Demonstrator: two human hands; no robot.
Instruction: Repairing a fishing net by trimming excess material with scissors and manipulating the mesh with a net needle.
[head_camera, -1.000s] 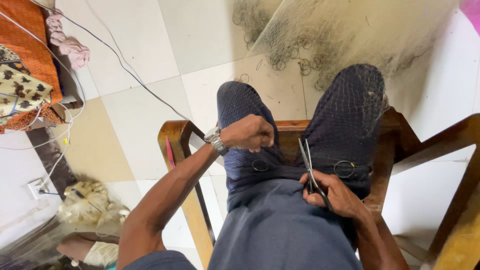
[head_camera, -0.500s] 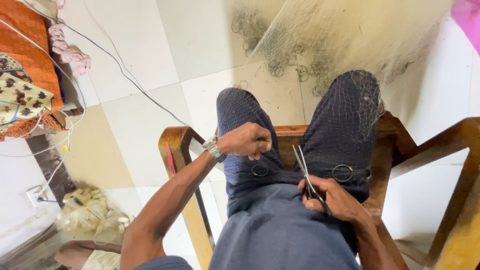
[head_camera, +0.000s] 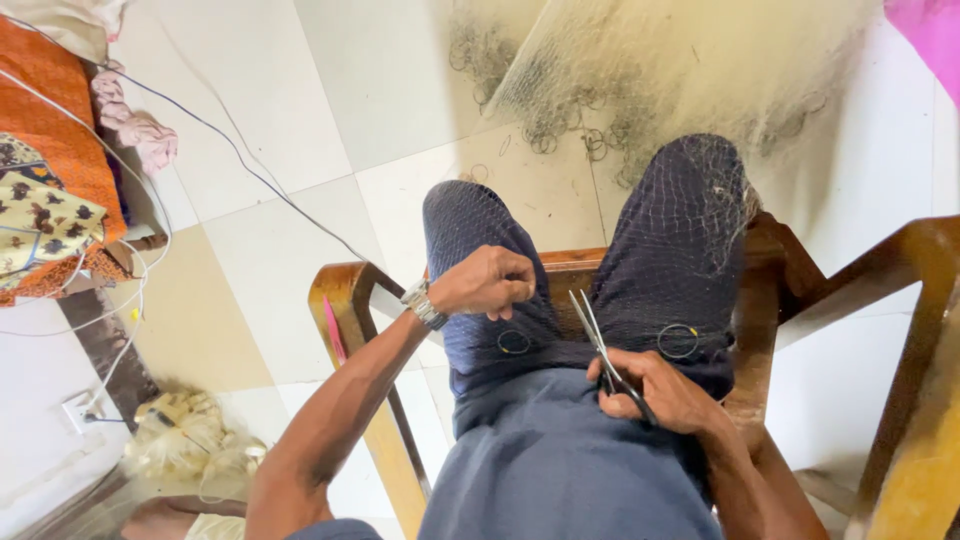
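1. A seated person's left hand (head_camera: 487, 282) is closed in a fist, pinching fine fishing net (head_camera: 690, 200) draped over the left knee.
2. The right hand (head_camera: 665, 392) grips closed scissors (head_camera: 603, 350), blades pointing up between the thighs.
3. The net spills from the lap over the wooden chair (head_camera: 345, 300) front edge onto the tiled floor (head_camera: 300, 200).

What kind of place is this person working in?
Probably a room in a home, used for net work. The floor is tiled, folded cloth lies at the side, and a fishing net spreads from the lap to the floor. The person sits on a wooden chair, scissors in the right hand.
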